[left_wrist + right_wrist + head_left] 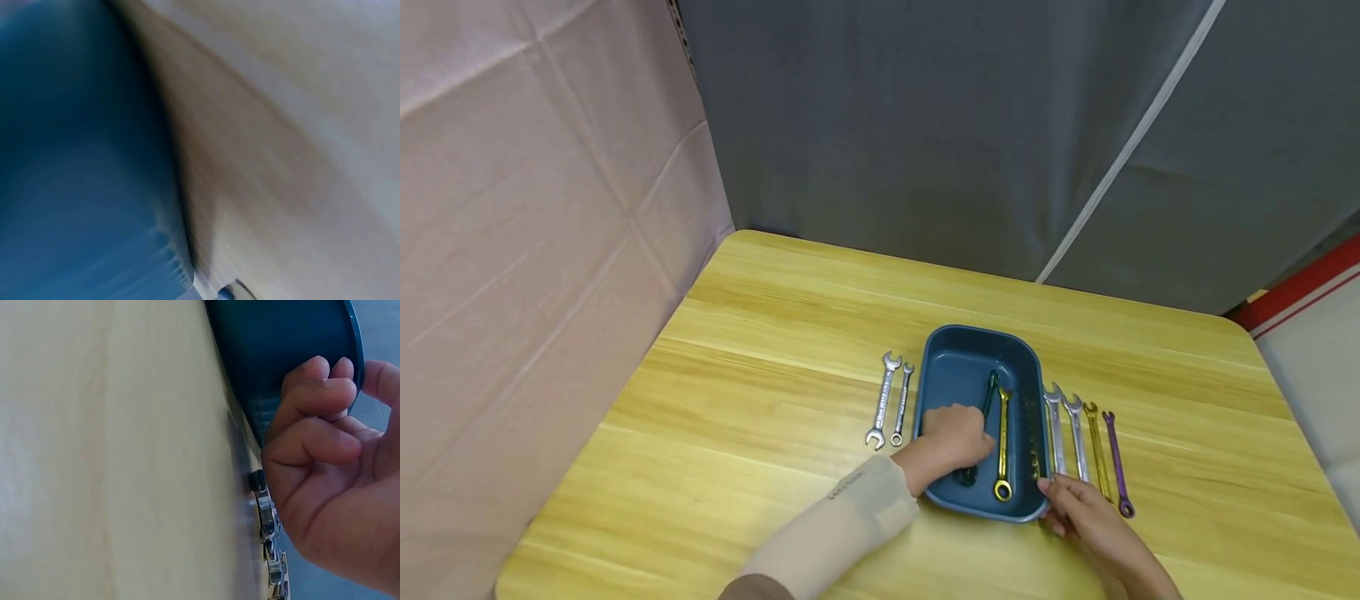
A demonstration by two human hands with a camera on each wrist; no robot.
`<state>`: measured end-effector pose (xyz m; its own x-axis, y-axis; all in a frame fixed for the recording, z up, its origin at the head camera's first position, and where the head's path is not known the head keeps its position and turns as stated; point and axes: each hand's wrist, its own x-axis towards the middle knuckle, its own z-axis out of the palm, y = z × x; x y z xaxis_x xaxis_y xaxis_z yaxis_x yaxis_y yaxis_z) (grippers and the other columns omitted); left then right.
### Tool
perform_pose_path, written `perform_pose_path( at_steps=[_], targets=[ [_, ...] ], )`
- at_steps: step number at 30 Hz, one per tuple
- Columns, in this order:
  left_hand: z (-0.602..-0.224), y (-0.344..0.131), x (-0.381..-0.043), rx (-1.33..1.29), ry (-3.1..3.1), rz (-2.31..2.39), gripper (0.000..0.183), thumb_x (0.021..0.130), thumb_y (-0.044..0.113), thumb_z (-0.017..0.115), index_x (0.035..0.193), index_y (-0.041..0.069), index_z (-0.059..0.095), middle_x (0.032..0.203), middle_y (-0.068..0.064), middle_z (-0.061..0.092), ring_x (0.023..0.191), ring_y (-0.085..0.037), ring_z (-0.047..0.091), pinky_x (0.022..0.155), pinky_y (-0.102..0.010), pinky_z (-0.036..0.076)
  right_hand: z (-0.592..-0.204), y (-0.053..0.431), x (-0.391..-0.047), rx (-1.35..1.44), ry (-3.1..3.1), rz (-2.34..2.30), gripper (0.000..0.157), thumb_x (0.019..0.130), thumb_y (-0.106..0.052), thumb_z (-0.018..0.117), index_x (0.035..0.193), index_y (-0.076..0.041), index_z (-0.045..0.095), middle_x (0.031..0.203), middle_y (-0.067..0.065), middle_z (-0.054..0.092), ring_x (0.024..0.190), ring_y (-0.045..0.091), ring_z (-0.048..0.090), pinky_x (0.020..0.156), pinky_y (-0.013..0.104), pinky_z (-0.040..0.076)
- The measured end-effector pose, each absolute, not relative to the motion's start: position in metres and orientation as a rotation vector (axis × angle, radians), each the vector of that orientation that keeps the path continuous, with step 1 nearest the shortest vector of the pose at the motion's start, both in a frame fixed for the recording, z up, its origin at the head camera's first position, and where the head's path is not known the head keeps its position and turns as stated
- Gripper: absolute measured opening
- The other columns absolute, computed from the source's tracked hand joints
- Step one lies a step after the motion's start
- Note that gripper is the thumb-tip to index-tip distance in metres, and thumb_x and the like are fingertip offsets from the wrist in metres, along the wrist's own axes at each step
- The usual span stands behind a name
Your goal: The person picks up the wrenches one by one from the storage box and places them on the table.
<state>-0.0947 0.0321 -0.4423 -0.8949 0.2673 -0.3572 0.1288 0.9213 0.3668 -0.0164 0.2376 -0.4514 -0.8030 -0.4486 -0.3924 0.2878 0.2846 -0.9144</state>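
Note:
A blue plastic tray [977, 506] stands on the table. Inside it, my left hand [957, 435] is curled over a dark green wrench [990, 392] and grips its middle; the fingertips are hidden beneath the hand. A gold combination wrench [1003, 433] lies just to the right of that hand, on the tray floor. At the tray's near right corner my right hand [1078, 510] pinches the rim, thumb on the inner side and curled fingers outside, as the right wrist view also shows. The left wrist view holds only the tray's outer wall [81, 187] and tabletop.
Left of the tray lie two silver wrenches, a larger open-ended one [883, 402] and a smaller one [902, 404]. Along its right side lie two silver wrenches [1077, 437], a gold one [1097, 450] and a purple one [1117, 462]. A grey curtain [887, 133] hangs behind the table.

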Motion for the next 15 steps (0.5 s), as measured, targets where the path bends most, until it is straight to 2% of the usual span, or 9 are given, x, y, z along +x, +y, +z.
perform_pose_path(
  at_steps=[5,7,13,15],
  targets=[
    [-0.4422,0.0295,-0.0964,0.254,2.593,0.620,0.047,0.091,0.038,0.059,0.051,0.017,0.045,0.052,0.002,0.044,0.054,-0.016,0.050,0.057,-0.032,0.038,-0.4511,0.2374,-0.0159,-0.159,1.956,-1.583,0.033,0.106,-0.020,0.034,0.077,-0.007,0.045,0.063,-0.005,0.047,0.056,0.004,0.043,0.051,0.040,0.025],
    [-0.4420,0.0290,-0.0969,0.241,2.567,0.675,0.049,0.091,0.036,0.059,0.049,0.018,0.042,0.049,0.004,0.039,0.051,-0.015,0.046,0.057,-0.032,0.037,-0.4506,0.2371,-0.0155,-0.167,1.955,-1.586,0.033,0.106,-0.020,0.034,0.078,-0.008,0.045,0.063,-0.006,0.046,0.056,0.004,0.043,0.051,0.041,0.025],
    [-0.4393,0.0268,-0.0974,0.237,2.485,0.902,0.055,0.093,0.030,0.058,0.045,0.019,0.033,0.042,0.007,0.026,0.040,-0.011,0.027,0.046,-0.025,0.023,-0.4489,0.2362,-0.0155,-0.167,1.981,-1.561,0.045,0.106,-0.020,0.033,0.080,0.016,0.034,0.062,-0.005,0.046,0.053,0.007,0.040,0.049,0.040,0.025],
    [-0.4386,0.0255,-0.0972,0.250,2.447,0.999,0.055,0.093,0.028,0.058,0.046,0.020,0.032,0.042,0.008,0.026,0.039,-0.010,0.026,0.043,-0.023,0.019,-0.4488,0.2363,-0.0156,-0.168,1.993,-1.552,0.046,0.106,-0.020,0.033,0.081,0.018,0.032,0.061,-0.005,0.046,0.052,0.009,0.038,0.049,0.040,0.026]
  ],
)
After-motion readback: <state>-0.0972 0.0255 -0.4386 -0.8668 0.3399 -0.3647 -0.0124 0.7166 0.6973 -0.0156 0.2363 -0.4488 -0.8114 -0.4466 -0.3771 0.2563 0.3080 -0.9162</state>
